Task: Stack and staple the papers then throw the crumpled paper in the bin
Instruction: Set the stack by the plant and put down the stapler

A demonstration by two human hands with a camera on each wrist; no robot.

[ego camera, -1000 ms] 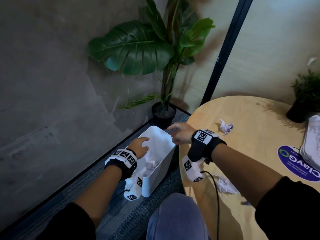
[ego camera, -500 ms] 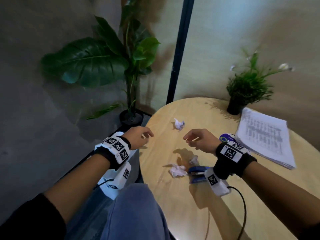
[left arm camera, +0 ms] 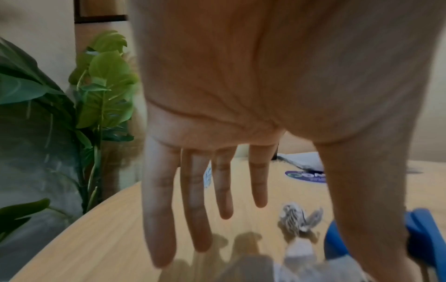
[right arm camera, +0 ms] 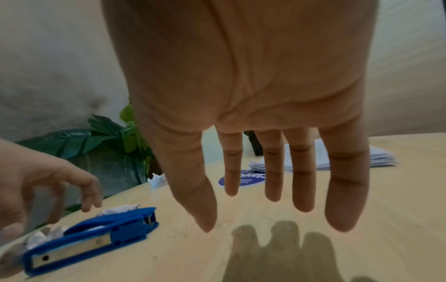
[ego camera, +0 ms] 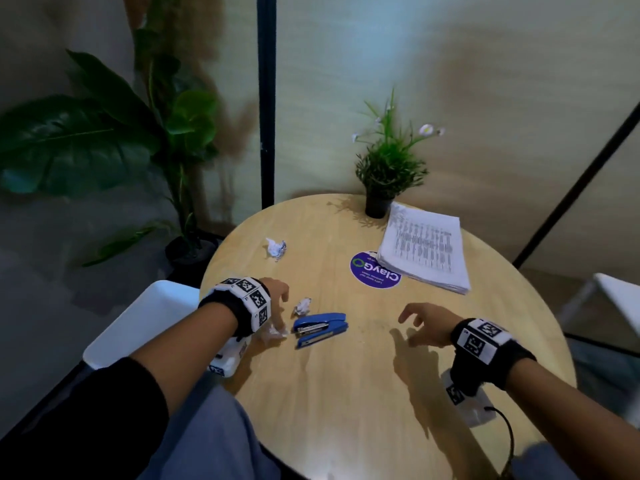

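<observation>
We take the blue stapler [ego camera: 320,328] on the round wooden table [ego camera: 381,393] as our landmark and read from left to right. Far to its left, off the table's edge, the white bin [ego camera: 138,323] stands on the floor. Our left hand [ego camera: 277,299] hovers just left of the stapler, fingers straight and spread, gripping nothing. One crumpled paper [ego camera: 275,333] lies under this hand, touching or nearly touching the stapler's left end; we cannot tell which. A second ball [ego camera: 302,305] sits just behind the stapler. A third ball [ego camera: 276,248] lies well behind it, near the table's far left edge. To the stapler's right our right hand [ego camera: 424,325] hovers over bare wood, fingers extended and relaxed, empty. Behind and to the right of the stapler, the stack of papers [ego camera: 424,251] rests on the table, overlapping a blue round sticker [ego camera: 372,276].
</observation>
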